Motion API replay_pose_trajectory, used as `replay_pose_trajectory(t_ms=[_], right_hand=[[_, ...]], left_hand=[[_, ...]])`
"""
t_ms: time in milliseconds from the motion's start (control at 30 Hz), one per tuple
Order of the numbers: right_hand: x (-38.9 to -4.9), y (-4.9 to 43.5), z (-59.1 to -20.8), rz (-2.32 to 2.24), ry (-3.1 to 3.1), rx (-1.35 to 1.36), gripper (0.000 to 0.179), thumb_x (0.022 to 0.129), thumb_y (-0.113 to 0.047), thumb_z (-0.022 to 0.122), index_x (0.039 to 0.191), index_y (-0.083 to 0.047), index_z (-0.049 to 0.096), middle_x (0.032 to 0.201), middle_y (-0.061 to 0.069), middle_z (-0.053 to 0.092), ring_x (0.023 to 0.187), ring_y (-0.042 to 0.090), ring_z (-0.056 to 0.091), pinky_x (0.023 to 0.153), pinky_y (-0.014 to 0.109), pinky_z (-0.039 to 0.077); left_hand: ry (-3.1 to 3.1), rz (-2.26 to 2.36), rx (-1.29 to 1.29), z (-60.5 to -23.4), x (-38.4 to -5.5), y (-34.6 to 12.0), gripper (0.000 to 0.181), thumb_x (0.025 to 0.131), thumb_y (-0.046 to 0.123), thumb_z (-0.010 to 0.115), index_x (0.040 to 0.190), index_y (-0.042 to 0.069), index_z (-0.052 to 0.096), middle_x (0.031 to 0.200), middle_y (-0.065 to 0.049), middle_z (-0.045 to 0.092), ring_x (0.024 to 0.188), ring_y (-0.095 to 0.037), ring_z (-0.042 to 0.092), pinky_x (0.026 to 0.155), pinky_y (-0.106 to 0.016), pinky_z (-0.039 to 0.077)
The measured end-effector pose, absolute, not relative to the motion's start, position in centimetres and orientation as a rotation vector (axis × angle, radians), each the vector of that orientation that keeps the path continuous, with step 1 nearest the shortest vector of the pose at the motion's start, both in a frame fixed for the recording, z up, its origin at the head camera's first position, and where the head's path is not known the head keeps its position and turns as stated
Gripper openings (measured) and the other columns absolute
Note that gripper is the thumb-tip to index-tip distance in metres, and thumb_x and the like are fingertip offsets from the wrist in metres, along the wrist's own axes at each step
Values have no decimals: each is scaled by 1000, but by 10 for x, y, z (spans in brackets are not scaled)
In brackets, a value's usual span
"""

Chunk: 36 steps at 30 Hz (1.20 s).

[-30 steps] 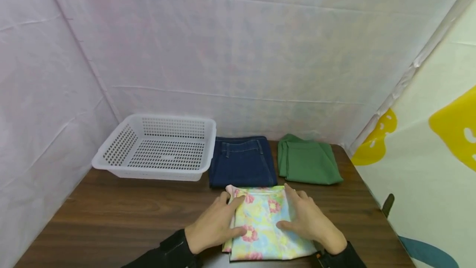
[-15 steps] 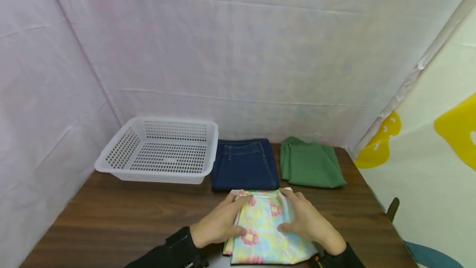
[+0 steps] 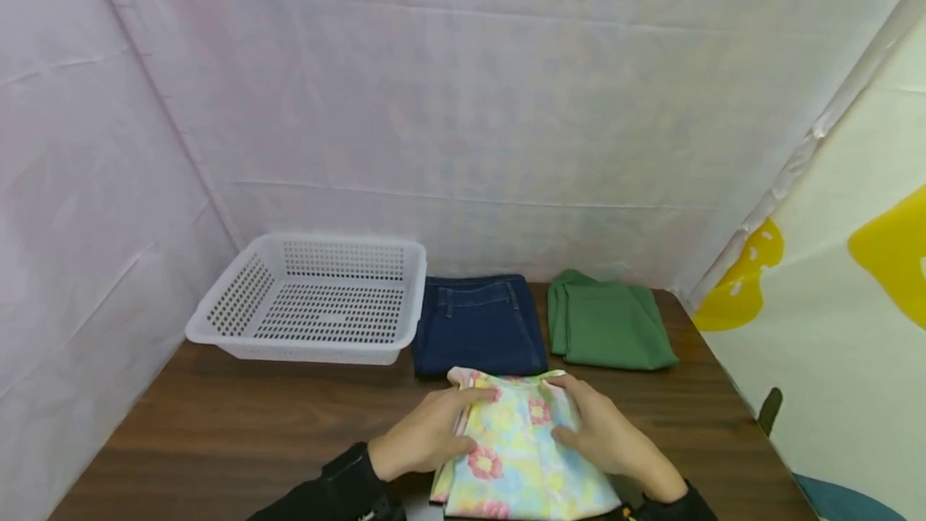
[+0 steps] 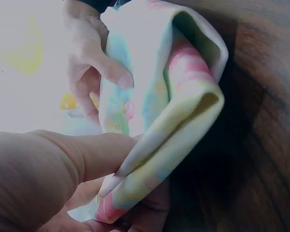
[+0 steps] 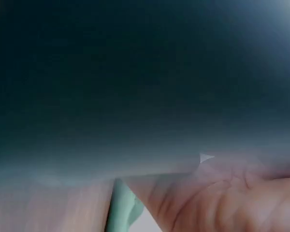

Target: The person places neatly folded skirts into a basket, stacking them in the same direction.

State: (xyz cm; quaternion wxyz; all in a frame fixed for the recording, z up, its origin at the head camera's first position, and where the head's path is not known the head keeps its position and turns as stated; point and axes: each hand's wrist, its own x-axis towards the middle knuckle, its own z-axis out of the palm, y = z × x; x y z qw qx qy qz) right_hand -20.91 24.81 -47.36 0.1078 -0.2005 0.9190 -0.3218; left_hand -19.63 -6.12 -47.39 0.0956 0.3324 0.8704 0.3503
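Wood-grain surface (image 3: 217, 424) spans the lower frame; at bottom centre, folded floral fabric (image 3: 515, 461) lies between left hand (image 3: 427, 435) and right hand (image 3: 611, 434), fingers of both pinching its opposite sides.

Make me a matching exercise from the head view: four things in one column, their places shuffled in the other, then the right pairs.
Things
1. White rectangular plastic basket
2. Folded dark-blue denim garment
3. Folded plain green cloth
4. Folded pastel floral cloth

Places
A. Between the left hand and the right hand
B. Rightmost of the four
C. Leftmost of the four
D. Between the basket and the green cloth

Pairs: 1-C, 2-D, 3-B, 4-A
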Motion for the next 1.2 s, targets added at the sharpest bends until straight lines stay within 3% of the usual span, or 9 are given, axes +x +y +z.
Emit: replay_pose_trajectory(t_ms=[400, 667, 800, 833, 933, 967, 1100, 1167, 1200], right_hand=[[-206, 247, -449, -1045, 2742, -649, 68, 90, -23, 78, 148, -21, 43, 134, -2, 56, 115, 16, 56, 94, 44, 47], [-215, 239, -422, -1154, 2791, -653, 69, 91, -25, 78, 149, -24, 42, 136, -4, 53, 117, 17, 55, 95, 43, 47], [-229, 232, -414, -1162, 2823, -712, 72, 92, -30, 77, 152, -23, 39, 135, -2, 54, 113, 17, 57, 89, 42, 50], [-233, 230, -412, -1161, 2829, -731, 72, 92, -31, 77, 152, -23, 38, 135, -2, 54, 112, 17, 57, 88, 41, 50], [-245, 222, -406, -1172, 2812, -791, 70, 95, -29, 74, 154, -23, 36, 139, 0, 50, 108, 16, 57, 82, 38, 51], [-249, 220, -404, -1190, 2791, -802, 69, 96, -27, 73, 154, -24, 35, 138, 1, 51, 99, 16, 60, 76, 36, 52], [-265, 208, -397, -1306, 2663, -799, 67, 99, -16, 67, 155, -26, 33, 128, 7, 55, 60, 20, 54, 52, 34, 47], [-272, 200, -393, -1361, 2619, -764, 67, 99, -13, 66, 155, -28, 32, 125, 7, 55, 58, 22, 54, 52, 35, 47], [-276, 195, -390, -1388, 2599, -747, 67, 99, -13, 66, 155, -28, 32, 128, 7, 54, 67, 22, 58, 56, 36, 49]], left_hand=[[2649, 1087, 1142, -443, -194, -72, 68, 90, 5, 74, 151, 19, 47, 146, 0, 50, 132, -17, 46, 102, -40, 45], [2740, 1087, 1103, -411, -204, -82, 68, 93, 7, 71, 152, 27, 45, 149, 2, 46, 132, -15, 44, 99, -38, 46], [2797, 1090, 1053, -399, -216, -91, 65, 94, 8, 70, 151, 29, 47, 146, 5, 49, 114, -11, 52, 88, -33, 47], [2813, 1095, 1040, -396, -219, -94, 64, 94, 9, 70, 150, 30, 48, 140, 5, 53, 100, -11, 55, 80, -31, 48], [2875, 1107, 1043, -389, -230, -102, 61, 93, 8, 71, 147, 28, 52, 127, 7, 59, 68, -11, 44, 63, -28, 43], [2891, 1111, 1040, -387, -234, -105, 60, 93, 8, 71, 147, 27, 53, 117, 6, 61, 60, -12, 39, 56, -28, 41], [2969, 1099, 1003, -378, -245, -117, 57, 92, 8, 73, 143, 26, 57, 102, 0, 61, 53, -9, 34, 53, -27, 39], [2979, 1104, 951, -372, -250, -125, 56, 93, 9, 72, 144, 27, 57, 109, -4, 62, 53, -9, 33, 52, -27, 39], [2984, 1109, 919, -369, -253, -128, 55, 94, 10, 72, 144, 28, 56, 109, -8, 62, 53, -9, 32, 51, -27, 38]])
